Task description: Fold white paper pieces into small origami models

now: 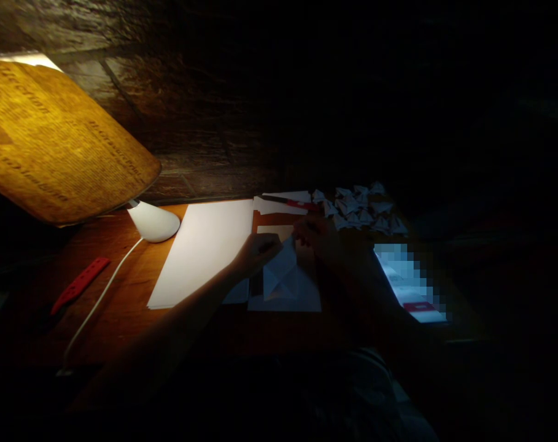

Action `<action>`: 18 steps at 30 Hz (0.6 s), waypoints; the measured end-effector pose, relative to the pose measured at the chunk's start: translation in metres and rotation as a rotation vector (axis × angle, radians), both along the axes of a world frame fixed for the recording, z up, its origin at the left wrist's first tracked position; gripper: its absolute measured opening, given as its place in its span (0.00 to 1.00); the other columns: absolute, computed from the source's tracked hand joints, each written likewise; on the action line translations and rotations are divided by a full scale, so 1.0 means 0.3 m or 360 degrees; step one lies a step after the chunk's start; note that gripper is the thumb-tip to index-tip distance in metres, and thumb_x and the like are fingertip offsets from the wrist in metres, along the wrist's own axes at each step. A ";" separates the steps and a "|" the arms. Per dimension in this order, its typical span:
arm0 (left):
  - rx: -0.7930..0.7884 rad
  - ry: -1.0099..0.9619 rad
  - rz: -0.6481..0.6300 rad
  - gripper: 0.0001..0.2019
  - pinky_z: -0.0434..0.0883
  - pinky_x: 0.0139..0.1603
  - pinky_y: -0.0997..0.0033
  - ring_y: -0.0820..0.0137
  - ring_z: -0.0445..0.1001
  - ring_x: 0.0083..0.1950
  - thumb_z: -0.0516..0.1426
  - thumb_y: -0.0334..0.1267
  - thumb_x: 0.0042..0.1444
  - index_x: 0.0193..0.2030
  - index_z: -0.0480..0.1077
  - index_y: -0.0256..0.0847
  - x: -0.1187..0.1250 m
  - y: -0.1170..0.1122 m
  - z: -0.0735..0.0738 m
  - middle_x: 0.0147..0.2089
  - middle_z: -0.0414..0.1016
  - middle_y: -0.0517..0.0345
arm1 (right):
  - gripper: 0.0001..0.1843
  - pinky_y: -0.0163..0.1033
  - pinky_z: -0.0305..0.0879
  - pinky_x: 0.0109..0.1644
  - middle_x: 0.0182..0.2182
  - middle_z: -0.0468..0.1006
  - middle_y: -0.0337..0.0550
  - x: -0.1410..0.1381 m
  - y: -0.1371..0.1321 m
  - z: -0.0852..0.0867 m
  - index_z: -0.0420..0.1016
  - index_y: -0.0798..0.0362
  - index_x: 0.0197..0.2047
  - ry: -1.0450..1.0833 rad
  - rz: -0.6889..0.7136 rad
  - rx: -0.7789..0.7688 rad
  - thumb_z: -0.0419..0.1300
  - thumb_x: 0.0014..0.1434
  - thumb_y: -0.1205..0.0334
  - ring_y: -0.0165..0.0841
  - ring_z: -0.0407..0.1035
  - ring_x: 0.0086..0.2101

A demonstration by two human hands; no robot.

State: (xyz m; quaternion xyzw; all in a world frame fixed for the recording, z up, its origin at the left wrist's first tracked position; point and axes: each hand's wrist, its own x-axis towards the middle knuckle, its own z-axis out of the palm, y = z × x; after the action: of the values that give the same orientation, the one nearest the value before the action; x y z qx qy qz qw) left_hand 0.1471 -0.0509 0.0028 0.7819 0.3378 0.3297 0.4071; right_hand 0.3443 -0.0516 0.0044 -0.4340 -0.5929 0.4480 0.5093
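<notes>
In dim lamp light, my left hand [256, 252] and my right hand [316, 236] meet over a small folded white paper [281, 273] lying on a wooden table [122, 282]. Both hands have their fingers pinched on the paper's upper edges, left hand at its left corner, right hand at its top right. The folded piece rests on another white sheet [301, 298]. Fine finger detail is lost in the dark.
A large white sheet [202, 248] lies to the left. A lamp with a white base [153, 221] and its cord [101, 298] stand at the left, with a red strip [78, 285] beside them. Several folded paper pieces [364, 209] and a red-handled tool [297, 202] lie at the back. A lit screen [410, 282] glows at the right.
</notes>
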 end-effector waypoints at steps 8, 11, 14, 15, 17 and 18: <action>-0.0007 -0.0035 -0.0028 0.20 0.50 0.26 0.73 0.76 0.54 0.24 0.54 0.47 0.63 0.22 0.58 0.41 -0.002 0.003 0.000 0.22 0.53 0.66 | 0.14 0.34 0.61 0.27 0.25 0.73 0.38 0.009 0.003 -0.002 0.71 0.51 0.28 0.0050 0.0159 -0.0047 0.61 0.55 0.49 0.28 0.64 0.23; -0.0015 -0.0024 -0.0043 0.20 0.50 0.26 0.73 0.76 0.53 0.24 0.55 0.47 0.63 0.23 0.59 0.41 -0.003 0.002 0.002 0.22 0.53 0.66 | 0.10 0.34 0.60 0.26 0.22 0.71 0.35 0.008 0.004 -0.006 0.71 0.51 0.28 0.0080 0.0194 -0.0011 0.62 0.53 0.54 0.26 0.61 0.21; -0.0042 -0.0026 -0.0054 0.21 0.50 0.25 0.73 0.76 0.53 0.24 0.55 0.48 0.63 0.23 0.59 0.41 -0.004 0.002 0.001 0.22 0.53 0.67 | 0.10 0.33 0.59 0.27 0.21 0.69 0.34 0.007 0.003 -0.009 0.70 0.51 0.27 0.0079 0.0168 0.0024 0.62 0.53 0.55 0.26 0.61 0.21; -0.0046 -0.0032 -0.0056 0.21 0.50 0.25 0.73 0.76 0.53 0.24 0.55 0.48 0.63 0.23 0.58 0.41 -0.004 0.002 0.000 0.21 0.53 0.67 | 0.10 0.33 0.59 0.27 0.21 0.69 0.34 0.007 0.003 -0.010 0.69 0.51 0.27 0.0080 0.0160 0.0032 0.62 0.53 0.55 0.26 0.61 0.21; -0.0050 -0.0037 -0.0066 0.21 0.50 0.25 0.73 0.77 0.53 0.23 0.56 0.49 0.63 0.22 0.58 0.41 -0.003 0.002 -0.001 0.21 0.53 0.67 | 0.10 0.33 0.60 0.27 0.22 0.69 0.35 0.007 0.002 -0.010 0.69 0.51 0.27 0.0072 0.0146 0.0036 0.62 0.54 0.55 0.27 0.62 0.22; -0.0055 -0.0040 -0.0069 0.22 0.50 0.24 0.73 0.77 0.53 0.23 0.56 0.49 0.63 0.22 0.58 0.41 -0.003 0.003 -0.002 0.21 0.53 0.67 | 0.11 0.34 0.60 0.28 0.22 0.69 0.35 0.006 0.001 -0.009 0.69 0.51 0.27 0.0066 0.0142 0.0033 0.62 0.54 0.54 0.27 0.62 0.22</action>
State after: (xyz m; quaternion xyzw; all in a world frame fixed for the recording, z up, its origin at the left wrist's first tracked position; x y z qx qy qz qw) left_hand 0.1461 -0.0500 0.0023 0.7777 0.3213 0.3247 0.4318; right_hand 0.3462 -0.0513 0.0017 -0.3923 -0.6056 0.4730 0.5055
